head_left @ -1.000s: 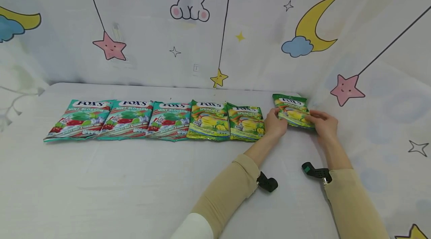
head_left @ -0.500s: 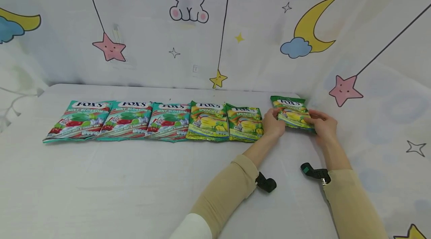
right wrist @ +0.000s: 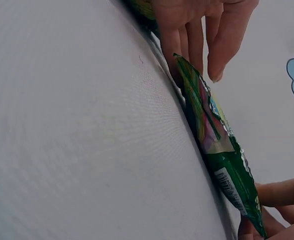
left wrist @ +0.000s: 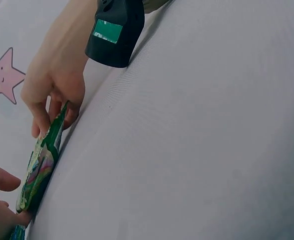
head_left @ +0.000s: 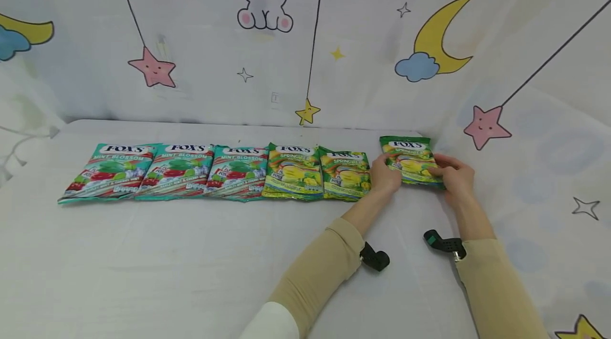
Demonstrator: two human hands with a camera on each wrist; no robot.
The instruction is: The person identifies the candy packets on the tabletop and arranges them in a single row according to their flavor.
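A green and yellow FOX'S Spring Tea candy bag is at the right end of a row of similar bags. My right hand pinches its right edge, thumb and fingers on opposite faces. At its left side is my left hand. In the right wrist view, the fairly straight fingers of the left hand reach under the edge of the bag, its thumb held apart above. The left wrist view shows the bag edge-on, low against the white cloth. Closest on the left lies another Spring Tea bag.
Further left lie one more Spring Tea bag and three teal Mint Blossom bags, one of them the leftmost bag. A white cloth covers the table. Behind rises a printed curtain; more curtain hangs on the right.
The held candy bag has come down slightly and lies flatter, a little nearer the row. The left thumb has drawn back from its face. The other bags keep their places.
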